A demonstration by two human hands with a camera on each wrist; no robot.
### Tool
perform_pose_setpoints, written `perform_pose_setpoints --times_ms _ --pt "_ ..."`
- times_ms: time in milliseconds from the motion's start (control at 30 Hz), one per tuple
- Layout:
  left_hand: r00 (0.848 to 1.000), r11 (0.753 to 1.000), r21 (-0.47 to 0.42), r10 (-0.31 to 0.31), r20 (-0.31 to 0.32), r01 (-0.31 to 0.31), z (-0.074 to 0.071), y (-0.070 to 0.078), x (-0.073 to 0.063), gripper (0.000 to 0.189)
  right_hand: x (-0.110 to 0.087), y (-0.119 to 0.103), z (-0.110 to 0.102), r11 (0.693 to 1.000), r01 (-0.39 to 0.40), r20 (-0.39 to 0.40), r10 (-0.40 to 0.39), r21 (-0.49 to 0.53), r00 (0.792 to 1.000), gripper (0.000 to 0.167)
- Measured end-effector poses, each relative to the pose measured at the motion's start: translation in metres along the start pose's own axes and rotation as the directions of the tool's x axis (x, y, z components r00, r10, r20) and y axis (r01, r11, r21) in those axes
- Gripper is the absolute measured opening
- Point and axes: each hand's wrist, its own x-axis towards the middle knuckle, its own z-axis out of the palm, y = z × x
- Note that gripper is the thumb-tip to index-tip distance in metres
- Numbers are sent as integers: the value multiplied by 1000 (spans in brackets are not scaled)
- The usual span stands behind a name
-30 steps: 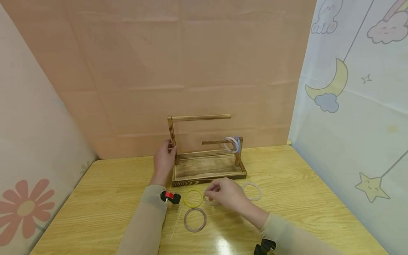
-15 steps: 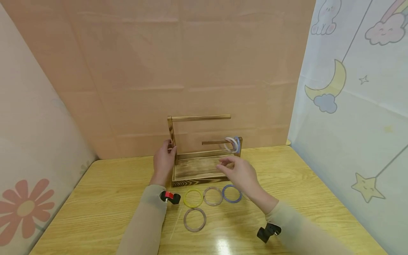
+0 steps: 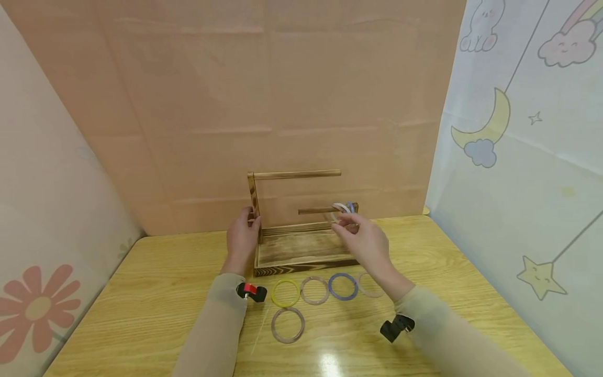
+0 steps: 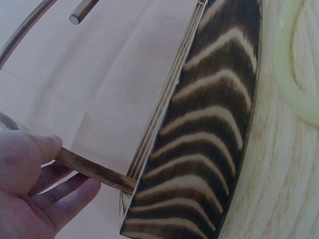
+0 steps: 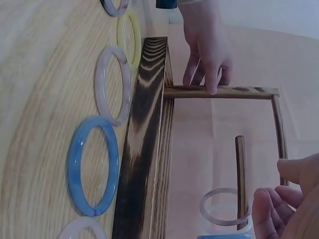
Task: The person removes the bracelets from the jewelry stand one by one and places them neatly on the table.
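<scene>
On the table stands a dark-grained wooden bangle rack [image 3: 301, 267] with a tall left post, an upper rod [image 3: 297, 174] and a shorter lower rod [image 3: 311, 211]. My left hand [image 3: 242, 238] grips the left post, thumb on one side and fingers on the other. Beside the lower rod is my right hand [image 3: 367, 246], fingers loosely bent and thumb apart. Its fingertips come right at the hanging bangles: a pinkish one [image 5: 203, 200], a white one [image 3: 340, 204] and a blue one [image 5: 224, 236]. In the head view this hand covers part of them.
In front of the rack lie a yellow bangle [image 3: 285, 306], a pinkish bangle [image 3: 314, 303], a darker blue bangle [image 3: 343, 299] and a pale bangle [image 3: 371, 296]. A brownish-grey bangle [image 3: 288, 342] lies nearer. Fabric backdrops stand behind and at both sides.
My right hand has lifted from above the table bangles and moved up to the lower rod, uncovering the pinkish and blue ones. The left hand stays on the post.
</scene>
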Motion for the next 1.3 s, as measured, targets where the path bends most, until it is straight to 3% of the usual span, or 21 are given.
perform_pose_setpoints --times_ms 467,1300 --pt "1000 1000 6 24 -11 -24 4 -2 -1 37 16 9 2 998 -58 -33 58 2 998 39" --pt "1000 1000 12 11 -21 -11 2 1 -3 37 25 20 16 996 -51 -58 47 -68 997 40"
